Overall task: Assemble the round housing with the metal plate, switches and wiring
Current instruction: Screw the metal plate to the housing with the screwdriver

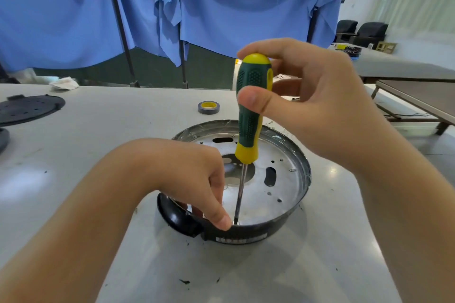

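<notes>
Round housing [246, 231] sits mid-table [98, 155], metal plate [270, 194] inside. Right hand [315, 103] grips screwdriver [253, 106] handle upright, tip at plate's 6 o'clock edge. Left hand [197, 179] fingers curled, thumb touching the tip. Tape roll [208, 107] at 12.

Right hand [307, 103] grips screwdriver [252, 110] upright, tip at metal plate [261, 194] near edge inside round housing [246, 233]; left hand [194, 179] steadies the tip.

Workshop or lab room: grey worktables [73, 155], blue cloth [221, 7] hung on poles across the top, tape roll [208, 107], black chairs [364, 32] upper right.
</notes>
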`<state>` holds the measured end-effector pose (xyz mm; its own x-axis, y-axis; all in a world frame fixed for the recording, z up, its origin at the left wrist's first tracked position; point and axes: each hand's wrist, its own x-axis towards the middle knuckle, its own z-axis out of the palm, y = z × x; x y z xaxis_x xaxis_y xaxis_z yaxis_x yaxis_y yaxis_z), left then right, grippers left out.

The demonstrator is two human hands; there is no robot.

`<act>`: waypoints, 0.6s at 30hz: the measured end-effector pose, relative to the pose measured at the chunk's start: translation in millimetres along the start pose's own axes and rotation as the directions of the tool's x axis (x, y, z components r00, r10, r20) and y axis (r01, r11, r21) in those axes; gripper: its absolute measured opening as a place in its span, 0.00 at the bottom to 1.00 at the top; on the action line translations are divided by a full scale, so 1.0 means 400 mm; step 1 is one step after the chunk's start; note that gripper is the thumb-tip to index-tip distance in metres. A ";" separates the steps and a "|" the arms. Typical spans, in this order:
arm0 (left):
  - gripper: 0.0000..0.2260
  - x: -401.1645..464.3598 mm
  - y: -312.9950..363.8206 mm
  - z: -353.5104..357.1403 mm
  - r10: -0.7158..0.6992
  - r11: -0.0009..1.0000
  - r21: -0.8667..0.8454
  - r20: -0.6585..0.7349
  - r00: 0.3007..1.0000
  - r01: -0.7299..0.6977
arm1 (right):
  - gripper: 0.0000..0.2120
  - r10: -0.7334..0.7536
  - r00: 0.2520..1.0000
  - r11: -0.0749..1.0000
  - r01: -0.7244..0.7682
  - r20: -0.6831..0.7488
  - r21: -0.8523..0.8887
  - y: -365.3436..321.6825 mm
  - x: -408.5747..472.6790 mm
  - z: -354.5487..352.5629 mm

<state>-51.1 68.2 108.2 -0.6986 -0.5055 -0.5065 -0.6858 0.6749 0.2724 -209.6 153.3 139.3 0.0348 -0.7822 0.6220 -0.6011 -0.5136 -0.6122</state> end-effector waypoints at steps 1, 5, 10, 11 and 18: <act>0.15 0.000 0.000 0.000 -0.003 1.000 0.005 -0.004 1.000 0.003 | 0.15 0.003 0.999 1.000 -0.004 -0.038 -0.028 -0.001 0.000 0.004; 0.14 -0.002 0.000 0.003 0.003 1.000 0.014 -0.016 1.000 -0.003 | 0.15 0.023 0.991 0.995 -0.036 -0.129 -0.096 0.003 -0.002 0.014; 0.13 -0.006 0.000 0.005 0.027 0.999 0.025 0.002 1.000 -0.027 | 0.15 0.115 0.983 0.993 -0.114 -0.142 0.017 0.020 0.005 -0.017; 0.13 -0.007 0.000 0.005 0.032 0.999 0.028 0.003 0.999 -0.032 | 0.15 0.132 0.974 0.991 -0.123 -0.185 0.060 0.025 0.007 -0.029; 0.20 0.015 0.039 0.032 0.091 0.996 -0.012 -0.120 0.989 -0.093 | 0.16 0.224 0.854 0.972 -0.230 -0.469 0.045 0.098 0.019 -0.127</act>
<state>-63.5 82.6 98.7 -0.7773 -0.5030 -0.3779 -0.6205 0.7122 0.3283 -273.3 145.1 144.9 -0.4796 -0.6177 0.6232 -0.5565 -0.3350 -0.7603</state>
